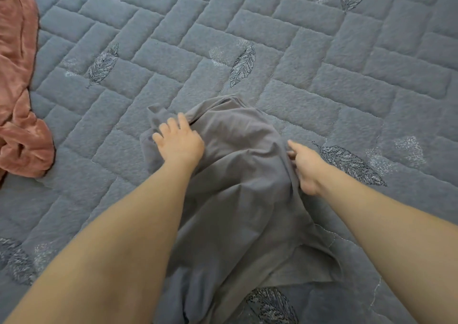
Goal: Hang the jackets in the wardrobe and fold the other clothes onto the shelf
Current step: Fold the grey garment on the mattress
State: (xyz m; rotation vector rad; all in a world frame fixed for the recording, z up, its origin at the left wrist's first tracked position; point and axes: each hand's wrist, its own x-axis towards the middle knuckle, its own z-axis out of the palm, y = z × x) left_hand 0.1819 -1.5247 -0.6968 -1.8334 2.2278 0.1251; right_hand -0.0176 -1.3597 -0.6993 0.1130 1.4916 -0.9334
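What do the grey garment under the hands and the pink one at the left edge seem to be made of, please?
Grey garment: thin matte fabric, probably cotton jersey; it drapes in soft creases. Pink garment: likely velour or velvet, given its sheen.

Both hands, left (179, 142) and right (306, 167), on grey garment (243, 199) atop quilted bedspread (322, 75).

bare quilt (297, 38) beyond, pink garment (17, 75) heaped at far left
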